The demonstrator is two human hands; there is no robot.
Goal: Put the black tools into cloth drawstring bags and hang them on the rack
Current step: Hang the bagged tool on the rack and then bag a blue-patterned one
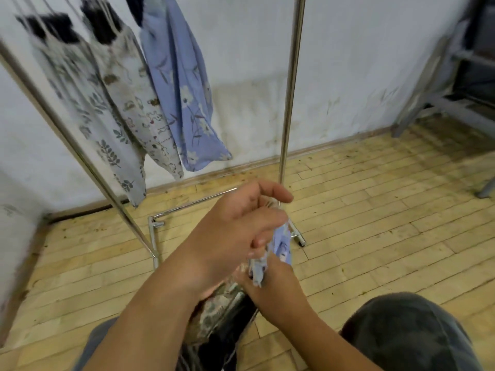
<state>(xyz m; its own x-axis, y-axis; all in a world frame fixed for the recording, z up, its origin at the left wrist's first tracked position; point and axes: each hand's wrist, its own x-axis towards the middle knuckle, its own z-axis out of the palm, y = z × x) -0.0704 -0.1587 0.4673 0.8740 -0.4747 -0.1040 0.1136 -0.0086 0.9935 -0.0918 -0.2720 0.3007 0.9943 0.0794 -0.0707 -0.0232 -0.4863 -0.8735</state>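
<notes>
Rack is the landmark: three cloth drawstring bags hang from its top at the left end, a white leaf-print bag, a cream print bag and a blue floral bag, side by side and touching. Each shows a blurred black tool top sticking out of its mouth, so three tools counted. In front of the rack's base, low centre, both hands work on a fourth bag, the held blue bag, which is bunched up with contents not visible. The left hand is on top, fingers curled onto the upper cloth with the thumb stretched forward; whether it also holds a cord I cannot tell. The right hand is below, fingers wrapped round the gathered lower part. Under the hands, nearer than the rack, lie a patterned cloth and a black object, details unclear. Wooden floor lies under the rack.
</notes>
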